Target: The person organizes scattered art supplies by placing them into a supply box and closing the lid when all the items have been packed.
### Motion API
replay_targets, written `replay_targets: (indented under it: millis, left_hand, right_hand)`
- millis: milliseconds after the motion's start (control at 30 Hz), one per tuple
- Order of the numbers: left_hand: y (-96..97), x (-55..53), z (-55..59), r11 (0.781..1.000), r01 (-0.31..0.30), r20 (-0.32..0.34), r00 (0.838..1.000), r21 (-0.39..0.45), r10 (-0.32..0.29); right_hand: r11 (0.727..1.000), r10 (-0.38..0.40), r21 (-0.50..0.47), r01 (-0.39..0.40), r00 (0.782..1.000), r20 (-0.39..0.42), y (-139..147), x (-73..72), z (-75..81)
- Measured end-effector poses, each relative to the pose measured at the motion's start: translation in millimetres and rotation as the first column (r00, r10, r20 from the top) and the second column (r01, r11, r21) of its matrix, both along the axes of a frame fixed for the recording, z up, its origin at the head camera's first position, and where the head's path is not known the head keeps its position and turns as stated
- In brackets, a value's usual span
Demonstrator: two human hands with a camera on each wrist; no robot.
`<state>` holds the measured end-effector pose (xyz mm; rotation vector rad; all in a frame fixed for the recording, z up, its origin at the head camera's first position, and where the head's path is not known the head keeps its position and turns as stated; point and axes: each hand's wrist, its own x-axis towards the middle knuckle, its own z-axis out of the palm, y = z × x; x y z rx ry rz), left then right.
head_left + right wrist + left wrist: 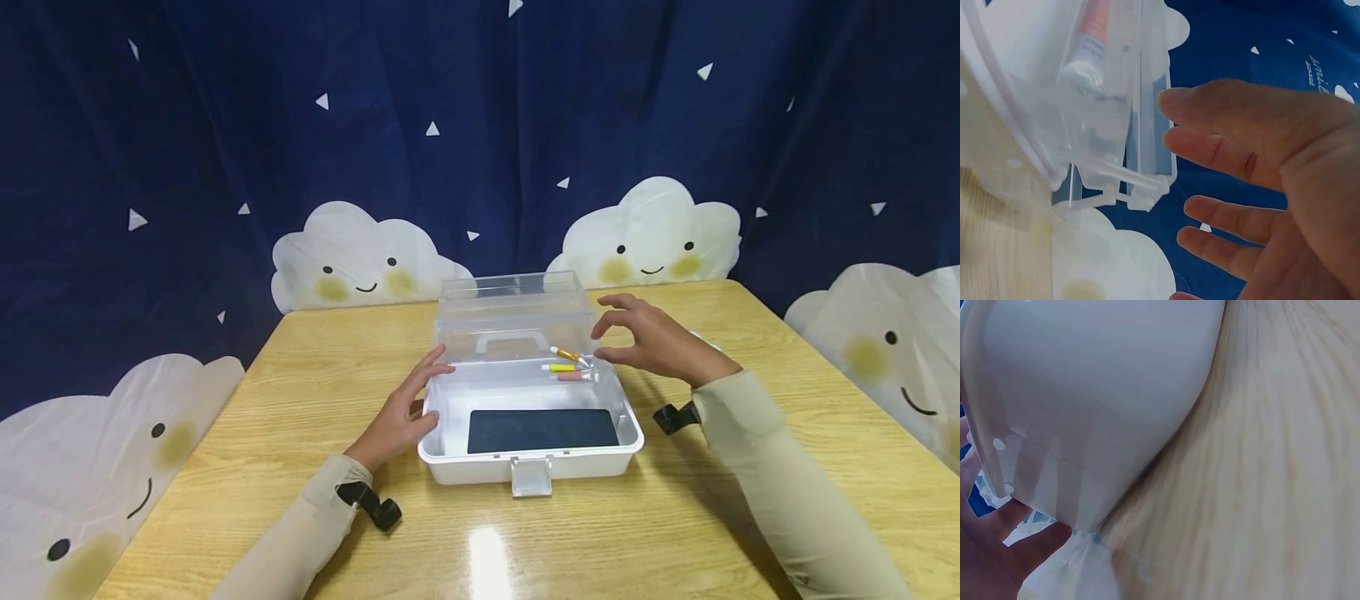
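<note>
Tabletop point(345, 358) surrounds white box point(472, 472); left grip point(397, 423) touches its edge.

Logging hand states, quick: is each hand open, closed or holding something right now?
Left hand: open, fingers at the box's left end.
Right hand: open, holding nothing, beside the raised lid.

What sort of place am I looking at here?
Probably an indoor tabletop recording setup: a wood-grain table stands before a navy curtain decorated with smiling clouds, with black wrist cameras in view.

Indoor tabletop workspace: cloud-patterned curtain point(480, 58), wooden table point(337, 367).
</note>
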<state>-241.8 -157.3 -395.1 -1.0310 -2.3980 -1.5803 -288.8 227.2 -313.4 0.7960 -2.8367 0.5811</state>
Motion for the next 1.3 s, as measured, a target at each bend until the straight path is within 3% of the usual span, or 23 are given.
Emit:
replay_targets:
  millis: [233, 733, 1100, 1300]
  left_hand:
    - [0.3, -0.1, -0.2, 1.0, -0.004, 0.014, 1.0, -0.002, 0.004]
    - [0.0, -1.7, -0.1, 1.0, 0.006, -0.002, 1.0, -0.003, -0.006]
    - [0.2, 0.3, 1.4, 1.0, 0.007, 0.007, 1.0, 0.006, -0.007]
    - [1.3, 2.0, 3.5, 1.0, -0.003, 0.015, 1.0, 0.002, 0.003]
  right_hand:
    - [1.0, -0.005, -0.025, 0.005, 1.0, -0.015, 12.3, -3.2, 1.5]
    - [0.995, -0.097, -0.034, 0.099, 0.993, 0.063, 24.4, -9.7, 1.3]
    - [0.992, -0.12, -0.038, 0.122, 0.992, 0.046, 36.4, -16.3, -0.9]
    - [0.986, -0.156, -0.044, 0.16, 0.985, 0.076, 41.6, -19.4, -2.6]
